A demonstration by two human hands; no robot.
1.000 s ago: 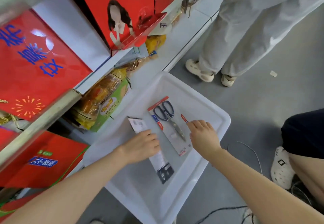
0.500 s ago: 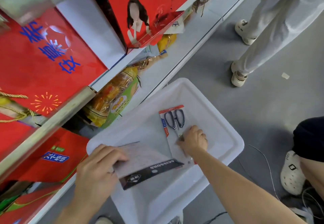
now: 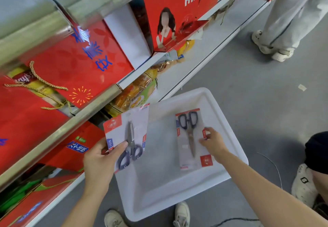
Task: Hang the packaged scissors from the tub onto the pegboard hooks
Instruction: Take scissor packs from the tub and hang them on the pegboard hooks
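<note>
Lifted: left hand [image 3: 99,162] grips scissors pack [image 3: 127,138] | right hand [image 3: 213,142] pinches tub pack [image 3: 192,138]

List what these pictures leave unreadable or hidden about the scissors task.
- Pegboard hooks: none in the head view; blurred shelf rails fill the left.
- Print on the held scissors pack: too small, partly under the left hand.
- Right hand grip on the tub pack: fingertips obscure the card edge.

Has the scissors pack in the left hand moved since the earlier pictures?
Yes. The left hand has lifted its scissors pack off the floor of the tub, turned it face up, and holds it over the tub's shelf-side rim.
</note>
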